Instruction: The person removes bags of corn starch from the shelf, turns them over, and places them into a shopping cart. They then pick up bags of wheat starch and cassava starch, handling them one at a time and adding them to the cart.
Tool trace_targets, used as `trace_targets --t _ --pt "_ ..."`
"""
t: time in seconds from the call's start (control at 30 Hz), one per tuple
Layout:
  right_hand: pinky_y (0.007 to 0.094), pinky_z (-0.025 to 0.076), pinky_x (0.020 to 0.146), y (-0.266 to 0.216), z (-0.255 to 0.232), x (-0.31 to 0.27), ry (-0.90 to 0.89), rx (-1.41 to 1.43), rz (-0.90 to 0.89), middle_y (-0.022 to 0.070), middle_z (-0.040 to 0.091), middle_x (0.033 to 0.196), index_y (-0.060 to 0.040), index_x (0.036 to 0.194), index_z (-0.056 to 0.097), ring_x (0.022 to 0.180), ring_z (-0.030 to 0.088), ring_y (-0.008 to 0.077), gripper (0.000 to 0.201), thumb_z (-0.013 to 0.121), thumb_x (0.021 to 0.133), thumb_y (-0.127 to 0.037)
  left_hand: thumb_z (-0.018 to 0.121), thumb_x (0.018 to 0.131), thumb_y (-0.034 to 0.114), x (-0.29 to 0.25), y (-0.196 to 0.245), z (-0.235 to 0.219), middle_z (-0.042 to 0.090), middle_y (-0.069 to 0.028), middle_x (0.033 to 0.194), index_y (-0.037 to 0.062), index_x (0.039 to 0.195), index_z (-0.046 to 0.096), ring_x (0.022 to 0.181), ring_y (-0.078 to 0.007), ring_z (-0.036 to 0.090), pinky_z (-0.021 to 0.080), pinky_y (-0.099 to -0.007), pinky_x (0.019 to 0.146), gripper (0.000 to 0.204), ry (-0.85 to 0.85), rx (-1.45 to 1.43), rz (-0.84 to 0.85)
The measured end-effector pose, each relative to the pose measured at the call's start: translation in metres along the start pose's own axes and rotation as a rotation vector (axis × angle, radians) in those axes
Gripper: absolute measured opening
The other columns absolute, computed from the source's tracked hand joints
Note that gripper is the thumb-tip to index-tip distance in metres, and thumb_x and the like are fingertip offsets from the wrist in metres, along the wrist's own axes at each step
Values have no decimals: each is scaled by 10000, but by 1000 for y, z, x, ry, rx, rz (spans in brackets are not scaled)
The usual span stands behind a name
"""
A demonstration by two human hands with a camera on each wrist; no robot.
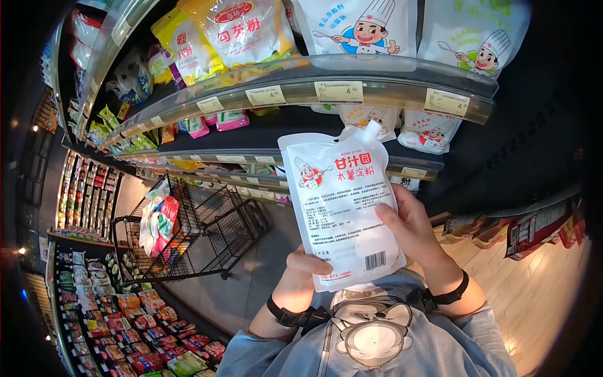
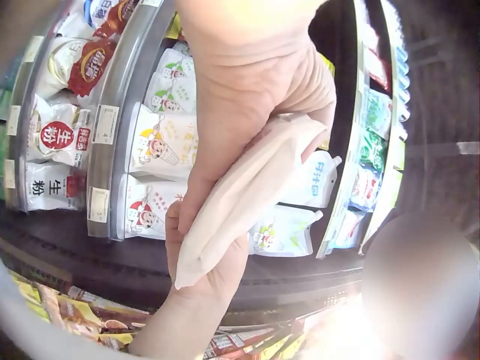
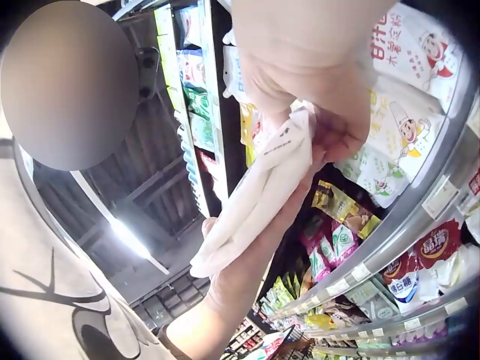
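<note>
- Two hands hold one white starch pouch (image 1: 342,210) up before the shelves (image 1: 352,91), printed back toward the person.
- Left hand (image 1: 301,276) has fingers curled round the bottom edge; right hand (image 1: 411,229) clamps the side, thumb on the front.
- The soft, floppy pouch could buckle and slip, I'd say, if either grip loosens.
- The trolley (image 1: 195,232) stands well apart, too far to catch it.

The white pouch (image 1: 342,210) reads "甘汁园 木薯淀粉" in red, with a barcode near its bottom edge. A yellow bag (image 1: 242,28) on the top shelf (image 1: 352,88) reads "勾芡粉".
</note>
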State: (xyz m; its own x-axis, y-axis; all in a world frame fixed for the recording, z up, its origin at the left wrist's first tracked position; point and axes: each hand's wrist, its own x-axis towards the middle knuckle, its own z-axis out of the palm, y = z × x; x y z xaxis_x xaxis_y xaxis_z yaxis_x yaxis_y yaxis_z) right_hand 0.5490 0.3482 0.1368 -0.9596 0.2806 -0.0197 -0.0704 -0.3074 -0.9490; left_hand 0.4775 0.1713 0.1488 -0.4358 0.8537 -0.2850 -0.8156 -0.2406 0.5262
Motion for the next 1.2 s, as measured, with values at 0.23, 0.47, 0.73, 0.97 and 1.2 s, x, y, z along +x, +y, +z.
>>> trace_targets --t 0.23,0.47,0.73,0.97,1.2 --pt "263 448 803 23 -49 33 464 -428 -279 74 604 1033 -34 1224 460 895 564 126 311 518 935 -133 518 379 53 4 3 1 522 -220 1249 -33 1327 385 1155 -374 507 371 -433 1029 962 -112 -136 25" --pt "432 291 1031 49 -125 100 1042 -897 -559 285 365 1302 103 1297 300 1200 384 411 591 591 842 -137 543 417 26 0 -4 -35 530 -222 1243 -46 1315 396 1160 -372 502 389 -437 1001 913 -91 -87 91" --pt "462 351 915 47 -130 123 1136 -927 -390 238 459 1066 83 1204 423 1017 441 404 635 710 726 -223 484 390 -18 -4 -3 -33 529 -216 1250 -51 1298 420 1172 -369 494 376 -399 1014 911 23 -110 140" --pt "388 456 816 41 -120 121 1035 -542 -400 227 620 974 33 1100 496 919 606 342 490 746 707 -119 465 386 -27 2 3 -41 530 -226 1241 -51 1296 415 1170 -385 492 381 -412 1010 912 78 -119 227" --pt "381 487 726 46 -85 79 637 -869 -435 168 639 954 3 943 572 816 617 328 255 689 739 -96 501 476 -59 8 -2 -57 583 -214 1160 -74 1224 488 1083 -359 565 445 -419 950 748 226 -43 174"
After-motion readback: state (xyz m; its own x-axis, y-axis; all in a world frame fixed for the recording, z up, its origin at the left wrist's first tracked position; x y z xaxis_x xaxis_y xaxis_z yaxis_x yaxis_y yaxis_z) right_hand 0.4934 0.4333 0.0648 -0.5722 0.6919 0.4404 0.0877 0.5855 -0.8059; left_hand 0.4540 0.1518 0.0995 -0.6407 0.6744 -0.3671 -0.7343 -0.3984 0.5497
